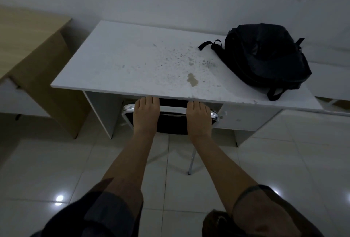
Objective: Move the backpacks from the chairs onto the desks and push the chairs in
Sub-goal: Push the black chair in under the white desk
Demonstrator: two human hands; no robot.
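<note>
White desk [117, 62] sits against a pale wall, top stained with brown blotches and dark specks near the middle. Black backpack [265, 58] lies on the desk's right end, one strap loop trailing left over the top, another hanging off the front edge. Chair [171, 121], black back with chrome frame, stands tucked most of the way under the desk; its back is just below the desk's front edge, one chrome leg showing on the tiles behind it. Left hand [145, 115] rests on the chair back's top left, fingers laid over the top rail, tips hidden under the desk edge. Right hand [198, 117] does the same on the top right. Both look to be grasping the rail, though the fingertips can't be seen. Forearms bare, dark sleeves pushed up near the elbows. Wood-tone desk [28, 43] stands to the left, well apart. Glossy white floor tiles [56, 170] carry two light reflections.
</note>
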